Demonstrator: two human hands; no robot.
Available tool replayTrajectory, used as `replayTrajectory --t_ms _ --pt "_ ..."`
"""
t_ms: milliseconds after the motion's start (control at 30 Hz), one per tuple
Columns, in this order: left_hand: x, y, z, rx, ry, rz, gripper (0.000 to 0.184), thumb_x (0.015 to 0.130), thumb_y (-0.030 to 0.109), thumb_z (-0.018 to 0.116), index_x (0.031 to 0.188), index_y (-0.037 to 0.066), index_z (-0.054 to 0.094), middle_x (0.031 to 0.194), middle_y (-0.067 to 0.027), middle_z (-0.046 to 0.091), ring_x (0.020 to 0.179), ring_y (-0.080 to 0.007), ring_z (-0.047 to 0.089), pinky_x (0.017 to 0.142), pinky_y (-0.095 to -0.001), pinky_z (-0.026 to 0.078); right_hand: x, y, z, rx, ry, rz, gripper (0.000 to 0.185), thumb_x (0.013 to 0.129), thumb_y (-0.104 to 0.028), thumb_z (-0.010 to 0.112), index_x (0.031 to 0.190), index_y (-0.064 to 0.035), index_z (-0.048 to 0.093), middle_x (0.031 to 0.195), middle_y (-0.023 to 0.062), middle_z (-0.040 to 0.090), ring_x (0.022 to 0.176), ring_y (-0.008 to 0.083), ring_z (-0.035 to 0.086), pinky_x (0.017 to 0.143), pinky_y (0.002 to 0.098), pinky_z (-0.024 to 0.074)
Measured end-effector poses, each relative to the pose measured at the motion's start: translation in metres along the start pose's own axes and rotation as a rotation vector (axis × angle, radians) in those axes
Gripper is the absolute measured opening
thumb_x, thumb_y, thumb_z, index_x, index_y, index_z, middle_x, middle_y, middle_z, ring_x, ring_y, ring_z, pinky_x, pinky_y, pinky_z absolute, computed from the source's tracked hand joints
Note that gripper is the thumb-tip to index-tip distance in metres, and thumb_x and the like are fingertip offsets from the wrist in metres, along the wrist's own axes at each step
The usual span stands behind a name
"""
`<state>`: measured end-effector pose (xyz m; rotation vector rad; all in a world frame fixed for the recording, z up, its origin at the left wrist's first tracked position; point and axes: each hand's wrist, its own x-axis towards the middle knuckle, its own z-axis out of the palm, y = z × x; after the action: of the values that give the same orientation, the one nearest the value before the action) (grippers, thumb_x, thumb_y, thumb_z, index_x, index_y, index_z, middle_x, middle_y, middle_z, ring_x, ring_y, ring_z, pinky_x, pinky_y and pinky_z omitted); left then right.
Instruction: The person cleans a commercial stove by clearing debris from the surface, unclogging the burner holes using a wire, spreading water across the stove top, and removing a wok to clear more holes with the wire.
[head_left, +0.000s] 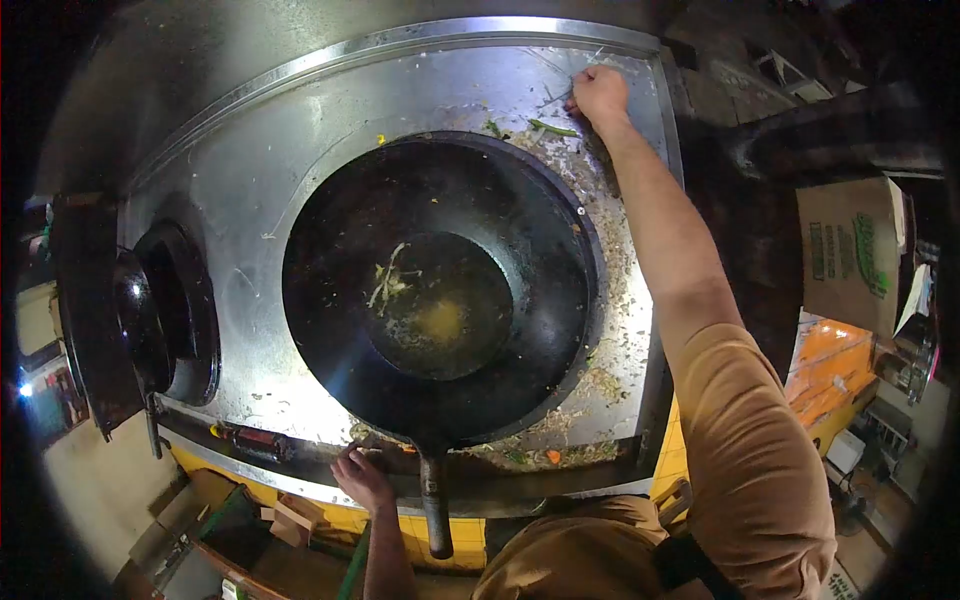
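A large black wok [330, 240] sits on the steel stove top [240, 190], its handle [433, 500] pointing toward me. A little cloudy liquid [440, 322] and some pale scraps [388, 282] lie in its bottom. My right hand [600, 92] is closed in a fist low over the far right corner of the stove top, near thin strands and a green vegetable piece [553, 128]. What it grips is hidden. At the front rail, left of the wok handle, my left hand [362, 480] has curled fingers against the edge; whatever is in them I cannot make out.
Food scraps [600, 390] litter the stove top along the wok's right side, with an orange bit [553, 456] in front. Another dark wok [140, 310] stands at the left. A cardboard box [850, 250] is at the right, beyond the stove's raised rim [665, 110].
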<state>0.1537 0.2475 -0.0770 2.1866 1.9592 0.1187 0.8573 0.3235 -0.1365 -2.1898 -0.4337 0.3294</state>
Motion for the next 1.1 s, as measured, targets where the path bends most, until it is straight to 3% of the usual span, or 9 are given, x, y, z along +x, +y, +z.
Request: replayTrajectory --t_ms 33,100,300,433,567,633,767,833,1100 --pt "0.001 -0.002 0.001 0.001 0.0 -0.001 0.027 0.099 0.022 0.047 0.102 0.003 0.066 0.098 -0.0177 0.061 0.096 -0.0378 0.057 0.085 -0.0486 0.044 0.002 0.001 0.001 0.001 -0.002 0.0 0.02 0.088 -0.014 0.056 0.081 0.0003 0.068 0.066 0.0104 0.071 0.054 0.0183 0.07 0.062 0.0307 0.0568" --pt "0.001 -0.005 0.003 0.032 -0.032 -0.037 0.029 0.099 0.024 0.046 0.102 0.003 0.066 0.099 -0.018 0.061 0.097 -0.0379 0.057 0.085 -0.0487 0.044 0.002 -0.006 -0.003 -0.001 -0.009 -0.064 0.022 0.091 -0.015 0.058 0.088 0.0054 0.067 0.068 0.0141 0.069 0.055 0.0192 0.07 0.05 0.0326 0.0557" --pt "0.001 0.005 0.0 0.025 -0.002 -0.059 0.028 0.099 0.023 0.046 0.103 0.003 0.066 0.098 -0.0175 0.062 0.097 -0.0379 0.057 0.085 -0.0486 0.044 -0.003 -0.019 -0.015 -0.04 -0.107 -0.069 0.02 0.091 -0.012 0.058 0.086 0.0061 0.066 0.068 0.014 0.069 0.055 0.0211 0.07 0.05 0.0331 0.0556" --pt "0.001 0.006 0.0 0.03 0.017 -0.057 0.027 0.098 0.022 0.047 0.103 0.004 0.066 0.098 -0.0169 0.062 0.097 -0.0378 0.057 0.086 -0.0487 0.044 0.006 0.021 0.002 -0.085 -0.011 -0.137 0.019 0.092 -0.011 0.057 0.088 0.0048 0.066 0.068 0.0143 0.068 0.055 0.0224 0.07 0.05 0.0338 0.0562" --pt "0.001 -0.002 0.004 0.019 -0.006 -0.041 0.026 0.098 0.02 0.047 0.103 0.003 0.066 0.099 -0.0171 0.062 0.098 -0.038 0.056 0.086 -0.0491 0.044 0.001 0.003 -0.005 0.028 -0.022 -0.022 0.018 0.091 -0.012 0.06 0.088 0.0046 0.065 0.068 0.0138 0.068 0.056 0.0222 0.07 0.051 0.0334 0.0565" --pt "0.001 0.001 0.004 0.005 0.007 -0.041 0.026 0.098 0.02 0.047 0.103 0.003 0.066 0.098 -0.0171 0.062 0.097 -0.038 0.056 0.086 -0.0492 0.044 0.002 0.003 -0.007 -0.095 -0.034 -0.109 0.018 0.092 -0.011 0.059 0.089 0.005 0.065 0.069 0.0142 0.068 0.055 0.0214 0.07 0.049 0.0324 0.0549" --pt "0.0 -0.001 0.004 0.0 0.012 -0.07 0.025 0.097 0.02 0.048 0.101 0.001 0.065 0.096 -0.0178 0.06 0.097 -0.0384 0.055 0.086 -0.0497 0.043 -0.014 -0.006 -0.017 0.048 -0.062 -0.086 0.017 0.093 -0.011 0.058 0.09 0.0043 0.065 0.069 0.0128 0.067 0.054 0.0188 0.067 0.046 0.0312 0.0519" --pt "0.001 -0.007 0.007 0.004 0.011 -0.071 0.024 0.097 0.021 0.05 0.099 0.001 0.063 0.097 -0.0189 0.059 0.097 -0.0391 0.055 0.084 -0.0501 0.043 -0.036 -0.015 -0.029 0.35 -0.089 -0.05 0.017 0.095 -0.011 0.057 0.09 0.0042 0.064 0.068 0.01 0.064 0.052 0.0164 0.064 0.044 0.0309 0.0487" --pt "0.0 -0.002 0.0 -0.001 0.088 0.002 0.023 0.096 0.022 0.052 0.1 0.001 0.062 0.096 -0.0201 0.06 0.094 -0.0407 0.057 0.083 -0.0495 0.045 -0.221 -0.061 -0.147 0.552 -0.132 -0.046 0.015 0.097 -0.011 0.056 0.088 0.0018 0.055 0.066 0.0058 0.054 0.052 0.014 0.055 0.047 0.0291 0.0432"
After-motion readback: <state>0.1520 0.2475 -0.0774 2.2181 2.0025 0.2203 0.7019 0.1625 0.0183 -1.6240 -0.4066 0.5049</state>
